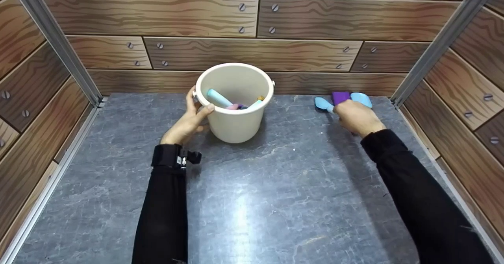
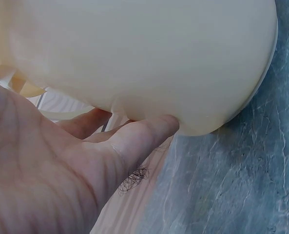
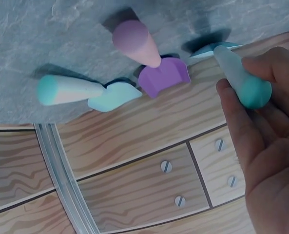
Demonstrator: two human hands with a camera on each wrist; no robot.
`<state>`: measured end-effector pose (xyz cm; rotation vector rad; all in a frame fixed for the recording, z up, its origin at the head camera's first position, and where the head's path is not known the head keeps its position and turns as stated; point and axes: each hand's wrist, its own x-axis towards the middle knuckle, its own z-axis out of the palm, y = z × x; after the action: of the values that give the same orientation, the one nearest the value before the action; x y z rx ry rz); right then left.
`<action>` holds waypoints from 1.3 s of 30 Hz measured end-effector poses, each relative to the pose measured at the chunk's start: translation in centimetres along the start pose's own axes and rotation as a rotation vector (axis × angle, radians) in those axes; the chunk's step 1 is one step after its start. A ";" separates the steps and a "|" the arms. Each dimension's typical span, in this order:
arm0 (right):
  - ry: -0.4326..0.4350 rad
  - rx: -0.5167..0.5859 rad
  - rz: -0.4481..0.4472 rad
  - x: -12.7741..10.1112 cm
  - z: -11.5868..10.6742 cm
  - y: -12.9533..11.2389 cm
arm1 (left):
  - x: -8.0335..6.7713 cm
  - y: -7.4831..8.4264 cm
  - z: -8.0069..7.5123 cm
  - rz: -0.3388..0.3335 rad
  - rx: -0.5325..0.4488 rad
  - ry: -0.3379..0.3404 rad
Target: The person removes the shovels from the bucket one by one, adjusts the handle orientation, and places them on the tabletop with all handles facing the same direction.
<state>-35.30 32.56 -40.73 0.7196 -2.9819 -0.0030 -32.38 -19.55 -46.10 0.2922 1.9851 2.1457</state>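
The left hand (image 1: 184,125) grips the cream bucket (image 1: 235,127), upper centre; the right hand (image 1: 359,117) grips the blue toy shovel (image 1: 323,104), upper right — steady the bucket and lift the shovel clear of the purple scoop (image 1: 340,96).

Head view: my left forearm (image 1: 162,213), black-sleeved, enters at 7 o'clock and runs toward 12; my left hand (image 1: 186,124) lies at 9 o'clock, gripping, its thumb (image 1: 206,110) angled between 1 and 2. My right forearm (image 1: 423,201), likewise sleeved, enters near 4 o'clock and slants toward 11; my right hand (image 1: 358,117) lies at 3 o'clock, back uppermost. Left wrist view: palm (image 2: 47,175) at 8 o'clock, fingers (image 2: 90,123) bearing toward 2. Right wrist view: digits (image 3: 240,126) pinching, at 3 o'clock.
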 end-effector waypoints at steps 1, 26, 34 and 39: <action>-0.008 -0.002 -0.001 0.0 0.2 -0.1 | 0.0 0.0 0.0 -0.001 0.001 0.001; -0.069 0.061 0.038 -0.6 4.2 -0.4 | 0.0 0.0 0.1 -0.008 -0.008 0.011; -0.074 0.045 -0.022 -0.4 4.9 -0.3 | 0.0 0.0 0.1 -0.012 -0.005 0.018; -0.071 0.049 -0.002 -0.5 4.4 -0.3 | -0.1 0.0 0.1 -0.011 -0.006 0.018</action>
<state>-35.02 32.43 -45.13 0.7437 -3.0592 0.0460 -32.30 -19.46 -46.06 0.2617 1.9854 2.1548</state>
